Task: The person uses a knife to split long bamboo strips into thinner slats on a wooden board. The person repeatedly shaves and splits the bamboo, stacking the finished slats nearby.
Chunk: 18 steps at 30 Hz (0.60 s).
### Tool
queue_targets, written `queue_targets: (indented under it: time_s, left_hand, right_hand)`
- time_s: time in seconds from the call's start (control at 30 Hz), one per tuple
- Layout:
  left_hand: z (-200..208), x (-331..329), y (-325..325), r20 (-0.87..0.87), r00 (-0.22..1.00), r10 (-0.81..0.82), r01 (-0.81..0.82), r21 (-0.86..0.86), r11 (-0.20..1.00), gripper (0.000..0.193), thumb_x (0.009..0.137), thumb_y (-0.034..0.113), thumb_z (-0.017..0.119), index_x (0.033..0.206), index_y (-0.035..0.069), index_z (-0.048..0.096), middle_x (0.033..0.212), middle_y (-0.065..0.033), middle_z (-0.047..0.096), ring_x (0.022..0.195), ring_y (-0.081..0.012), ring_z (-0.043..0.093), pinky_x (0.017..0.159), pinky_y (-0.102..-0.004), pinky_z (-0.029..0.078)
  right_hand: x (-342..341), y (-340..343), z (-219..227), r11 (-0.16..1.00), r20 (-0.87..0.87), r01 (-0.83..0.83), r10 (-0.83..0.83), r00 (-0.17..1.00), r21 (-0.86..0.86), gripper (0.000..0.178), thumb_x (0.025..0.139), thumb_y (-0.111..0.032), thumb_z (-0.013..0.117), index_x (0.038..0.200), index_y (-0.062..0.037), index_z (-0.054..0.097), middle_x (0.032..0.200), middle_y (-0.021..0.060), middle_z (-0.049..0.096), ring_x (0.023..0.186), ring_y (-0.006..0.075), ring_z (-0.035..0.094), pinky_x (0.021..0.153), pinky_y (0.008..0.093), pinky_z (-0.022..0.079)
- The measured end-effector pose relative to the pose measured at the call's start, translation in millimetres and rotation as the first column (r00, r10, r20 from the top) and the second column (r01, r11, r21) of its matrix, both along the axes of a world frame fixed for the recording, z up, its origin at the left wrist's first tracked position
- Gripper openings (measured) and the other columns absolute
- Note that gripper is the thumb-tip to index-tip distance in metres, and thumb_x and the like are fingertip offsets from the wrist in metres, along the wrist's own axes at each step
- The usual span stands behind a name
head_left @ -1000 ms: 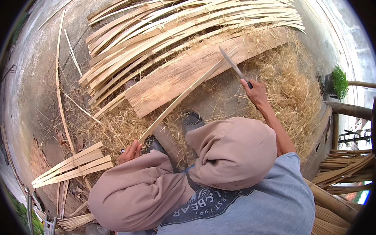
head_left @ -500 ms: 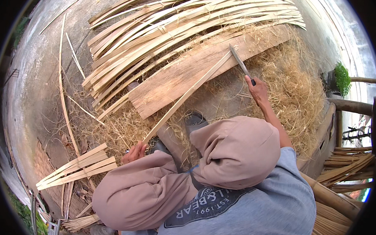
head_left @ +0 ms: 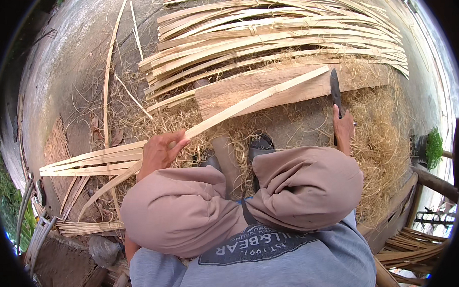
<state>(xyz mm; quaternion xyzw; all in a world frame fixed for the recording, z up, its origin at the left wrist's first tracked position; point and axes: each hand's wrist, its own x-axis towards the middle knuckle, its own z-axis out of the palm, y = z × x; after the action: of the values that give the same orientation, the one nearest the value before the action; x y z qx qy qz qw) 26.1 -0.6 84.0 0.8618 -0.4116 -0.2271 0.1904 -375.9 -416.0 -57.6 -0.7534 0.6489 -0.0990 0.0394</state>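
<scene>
**A pale strip held across the board, with a knife at its far end**

The landmark is the broad wooden board [head_left: 221,97], which lies on the ground [head_left: 296,128] in front of the seated person. The left hand [head_left: 160,148] is off the near left corner of the board, beside the left knee. Its fingers are closed, pinching a long, flat, pale strip [head_left: 246,104] between thumb and fingers. From this grip the strip runs obliquely over the board, its far end lying above the right half of it. Whether the strip touches the board cannot be told.

The right hand [head_left: 344,128] is on the near side of the board, toward its right end. Its fingers are wrapped around the handle of a dark-bladed knife [head_left: 335,86], with the thumb laid along the handle. The blade points away from the person and overlies the board, its tip just beside the far end of the strip; contact between the two cannot be told.

Beyond the board lies a broad layer of similar strips [head_left: 212,54], roughly parallel to it. Well to the left of the board, a fan of strips [head_left: 95,158] converges toward its outer end. Curled shavings [head_left: 376,148] form a thick heap to the right of the board and on its near side. A dark sandal [head_left: 261,143] stands on the near side of the board.
</scene>
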Motion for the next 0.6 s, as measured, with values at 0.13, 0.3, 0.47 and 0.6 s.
queue_targets:
  time_s: [0.13,0.3,0.47,0.6]
  left_hand:
    - [69,22,-21,-0.028,1.0,-0.011,0.012,0.026,1.0,0.04,0.091,0.037,0.078,0.117,0.006,0.077,0.109,-0.0176,0.076,0.089,-0.0265,0.076,0.08,-0.0359,0.057]
    - [129,41,-6,0.057,0.998,-0.03,0.027,0.06,0.998,0.039,0.09,0.035,0.079,0.118,0.008,0.077,0.103,-0.014,0.078,0.088,-0.0244,0.074,0.086,-0.0359,0.054]
    - [127,70,58,0.624,0.722,0.298,0.001,-0.432,0.902,0.038,0.095,0.043,0.074,0.106,0.007,0.08,0.078,-0.0062,0.073,0.073,-0.0238,0.069,0.078,-0.0367,0.054]
    - [53,23,97,-0.154,0.591,0.792,-0.655,-0.665,0.359,0.04,0.103,0.037,0.064,0.091,0.0,0.073,0.076,-0.0045,0.067,0.067,-0.0166,0.065,0.077,-0.0354,0.054]
  right_hand:
    - [93,24,48,0.864,0.206,-0.41,0.475,0.855,-0.291,0.084,0.089,-0.048,0.076,0.156,-0.0136,0.041,0.159,0.0224,0.033,0.144,0.0407,0.039,0.109,0.0515,0.046]
    - [154,25,81,0.492,-0.064,-0.751,0.817,0.573,-0.44,0.039,0.093,-0.026,0.074,0.13,-0.0182,0.067,0.148,0.008,0.055,0.136,0.0316,0.051,0.096,0.0423,0.054]
    - [208,83,100,0.398,0.518,-0.912,0.762,0.388,0.098,0.02,0.091,-0.024,0.079,0.095,-0.0057,0.071,0.067,0.0069,0.064,0.06,0.0169,0.059,0.06,0.0359,0.049]
    - [262,129,118,0.08,0.599,-0.914,0.732,0.325,0.398,0.041,0.097,-0.038,0.074,0.081,-0.0008,0.065,0.061,0.0011,0.049,0.06,0.0099,0.05,0.054,0.0333,0.04]
